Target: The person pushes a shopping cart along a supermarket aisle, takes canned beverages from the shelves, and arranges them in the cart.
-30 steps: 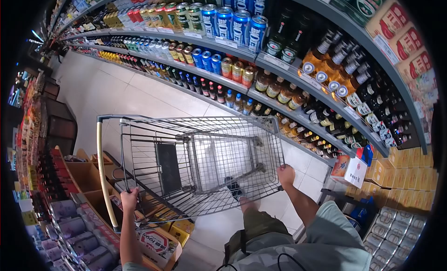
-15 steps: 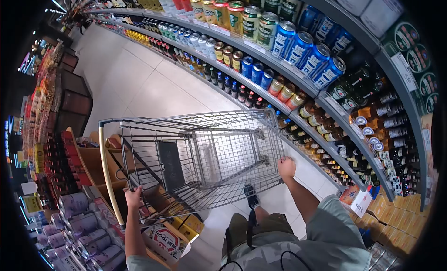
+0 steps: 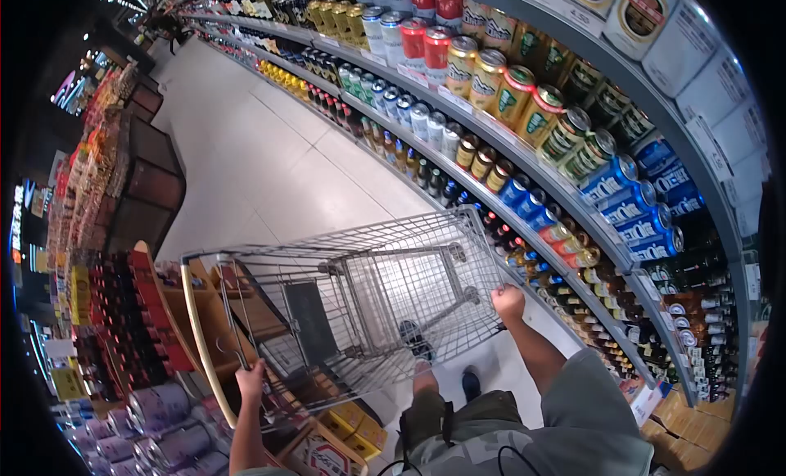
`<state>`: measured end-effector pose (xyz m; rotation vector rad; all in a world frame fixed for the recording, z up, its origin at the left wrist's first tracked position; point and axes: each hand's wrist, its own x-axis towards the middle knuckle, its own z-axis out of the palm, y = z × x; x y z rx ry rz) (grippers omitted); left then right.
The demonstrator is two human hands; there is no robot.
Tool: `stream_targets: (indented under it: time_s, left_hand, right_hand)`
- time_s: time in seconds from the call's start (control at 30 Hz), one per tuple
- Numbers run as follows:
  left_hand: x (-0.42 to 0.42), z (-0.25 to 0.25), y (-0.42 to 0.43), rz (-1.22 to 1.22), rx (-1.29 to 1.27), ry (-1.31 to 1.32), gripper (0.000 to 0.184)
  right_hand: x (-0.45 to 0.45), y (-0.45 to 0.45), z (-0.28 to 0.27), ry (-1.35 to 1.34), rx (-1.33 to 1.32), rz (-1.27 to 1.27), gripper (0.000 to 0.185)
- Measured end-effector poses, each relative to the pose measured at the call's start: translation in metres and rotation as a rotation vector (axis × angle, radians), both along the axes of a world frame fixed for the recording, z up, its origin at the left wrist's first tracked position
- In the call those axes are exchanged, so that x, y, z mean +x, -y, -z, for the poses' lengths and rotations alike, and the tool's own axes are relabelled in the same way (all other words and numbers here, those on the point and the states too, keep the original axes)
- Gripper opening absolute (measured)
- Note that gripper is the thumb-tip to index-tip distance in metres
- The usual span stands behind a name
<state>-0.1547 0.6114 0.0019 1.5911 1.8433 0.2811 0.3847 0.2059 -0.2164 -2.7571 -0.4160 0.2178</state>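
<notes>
A wire shopping cart (image 3: 401, 239) stands sideways in front of me, its basket holding nothing that I can see. My left hand (image 3: 250, 381) is closed round the cart's frame near the pale handle bar (image 3: 199, 337). At the opposite end, my right hand (image 3: 508, 301) is closed on the basket's upper corner. A dark flap (image 3: 310, 322) shows inside the cart near the handle. Through the mesh I see one of my shoes (image 3: 414, 338); the other shoe (image 3: 471, 383) is just outside the basket.
Curved shelves with beer cans (image 3: 524, 116) and bottles (image 3: 696, 329) run along the right. On the left are a wooden display stand (image 3: 184, 312), stacked large cans (image 3: 168, 406) and dark produce bins (image 3: 147, 169). Yellow boxes (image 3: 360, 427) lie below the cart. Pale tiled floor (image 3: 246, 157) stretches ahead.
My view has shifted along the aisle, and the cart sits slightly lower in it. One leg has stepped forward. Both hands keep hold of the cart.
</notes>
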Motion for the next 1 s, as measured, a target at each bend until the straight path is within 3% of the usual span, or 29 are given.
stream_targets:
  time_s: [0.03,0.2,0.57,0.77,0.9,1.0]
  left_hand:
    - [-0.016,0.015,-0.021,0.006,0.009,-0.030,0.034]
    - [0.016,-0.016,-0.070,-0.088,-0.053,0.071,0.037]
    - [0.019,-0.012,-0.201,-0.155,-0.114,0.095,0.034]
    - [0.003,0.007,-0.260,-0.100,-0.010,0.026,0.031]
    - [0.028,-0.004,-0.282,-0.226,-0.087,0.071,0.029]
    - [0.027,0.005,-0.305,-0.207,0.036,-0.017,0.027]
  right_hand:
    - [0.003,-0.019,-0.003,-0.007,0.044,-0.007,0.028]
    - [0.024,-0.109,-0.008,0.027,0.040,-0.089,0.027]
    - [0.054,-0.275,-0.018,-0.046,0.029,-0.108,0.027]
    - [0.077,-0.360,-0.033,-0.060,0.017,-0.166,0.029]
    - [0.102,-0.416,-0.028,-0.105,-0.008,-0.176,0.030]
    - [0.127,-0.468,-0.026,-0.073,0.022,-0.222,0.026]
